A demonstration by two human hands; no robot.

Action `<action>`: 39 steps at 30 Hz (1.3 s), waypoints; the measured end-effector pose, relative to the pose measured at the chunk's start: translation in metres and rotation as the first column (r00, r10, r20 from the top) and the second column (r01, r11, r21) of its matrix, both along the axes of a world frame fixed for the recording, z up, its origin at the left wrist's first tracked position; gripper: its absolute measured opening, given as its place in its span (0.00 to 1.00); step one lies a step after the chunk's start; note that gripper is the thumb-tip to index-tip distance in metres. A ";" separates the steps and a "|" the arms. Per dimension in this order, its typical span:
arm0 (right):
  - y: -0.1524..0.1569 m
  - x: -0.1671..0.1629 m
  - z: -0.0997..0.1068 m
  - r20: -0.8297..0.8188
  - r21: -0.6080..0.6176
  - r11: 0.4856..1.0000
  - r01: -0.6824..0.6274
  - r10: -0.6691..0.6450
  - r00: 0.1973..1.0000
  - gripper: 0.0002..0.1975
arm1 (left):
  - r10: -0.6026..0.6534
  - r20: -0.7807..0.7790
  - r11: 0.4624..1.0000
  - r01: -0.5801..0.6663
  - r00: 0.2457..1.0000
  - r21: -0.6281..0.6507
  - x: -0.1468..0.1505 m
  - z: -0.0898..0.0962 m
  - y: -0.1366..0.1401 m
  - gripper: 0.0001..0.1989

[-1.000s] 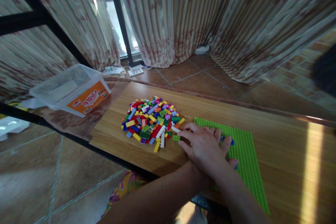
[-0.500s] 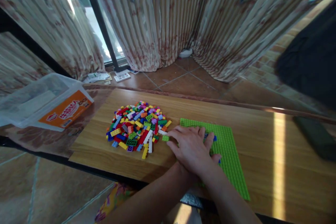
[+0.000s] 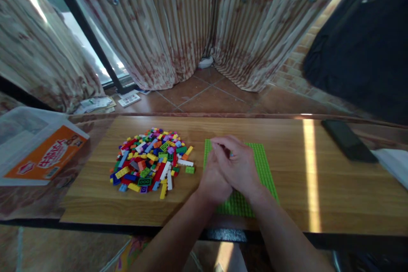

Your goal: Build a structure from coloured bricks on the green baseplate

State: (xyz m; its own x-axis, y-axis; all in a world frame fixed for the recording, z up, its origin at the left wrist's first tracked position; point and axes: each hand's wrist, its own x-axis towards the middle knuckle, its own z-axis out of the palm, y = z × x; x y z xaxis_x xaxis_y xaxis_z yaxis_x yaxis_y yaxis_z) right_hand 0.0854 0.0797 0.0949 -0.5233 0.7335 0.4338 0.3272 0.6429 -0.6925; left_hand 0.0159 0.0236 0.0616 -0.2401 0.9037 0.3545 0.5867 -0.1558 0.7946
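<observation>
Both my hands meet above the green studded baseplate (image 3: 266, 170), covering much of its middle and left side. My left hand (image 3: 213, 180) is closed, its fingers partly tucked behind the other hand. My right hand (image 3: 240, 163) is curled over and against the left one, thumb and fingers bent inward. Whatever lies between the fingers is hidden. To the left of the hands, a lime green brick (image 3: 190, 170) and a white brick (image 3: 185, 162) lie at the edge of a mixed pile of toy bricks (image 3: 148, 159).
A clear plastic tub (image 3: 35, 114) with an orange label stands at the table's left end. A dark phone-like slab (image 3: 347, 140) and a white cloth or paper (image 3: 393, 163) lie on the right. Beyond the wooden tabletop (image 3: 293, 204) hang striped curtains (image 3: 178, 42).
My hands have gone from flatter and crossed to curled together. The right hand now bends over the left. The view has turned slightly right, and the bricks lie as before.
</observation>
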 end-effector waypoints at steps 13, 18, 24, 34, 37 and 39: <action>0.023 0.016 -0.012 -0.001 -0.113 0.982 0.151 -0.152 0.988 0.10 | 0.565 0.153 0.818 -0.575 0.811 0.021 -0.119 0.022 -0.007 0.13; 0.006 0.005 -0.019 0.183 -0.036 0.998 -0.047 0.053 0.982 0.09 | 0.701 0.219 0.706 -0.703 0.678 -0.082 -0.168 0.030 -0.031 0.15; -0.003 0.001 -0.025 0.286 -0.002 0.991 -0.135 0.129 0.949 0.10 | 0.465 -0.032 0.849 -0.456 0.885 -0.266 -0.168 0.039 -0.046 0.14; -0.004 0.000 -0.024 0.290 -0.011 0.990 -0.143 0.140 0.947 0.10 | 0.234 -0.307 0.887 -0.332 0.923 -0.322 -0.154 0.048 -0.047 0.18; -0.005 -0.001 -0.024 0.281 -0.004 0.988 -0.151 0.146 0.948 0.10 | 0.139 -0.352 0.938 -0.238 0.926 -0.254 -0.143 0.048 -0.040 0.15; -0.005 -0.002 -0.024 0.286 -0.002 0.988 -0.153 0.147 0.947 0.10 | 0.083 -0.401 0.957 -0.185 0.912 -0.223 -0.136 0.045 -0.035 0.14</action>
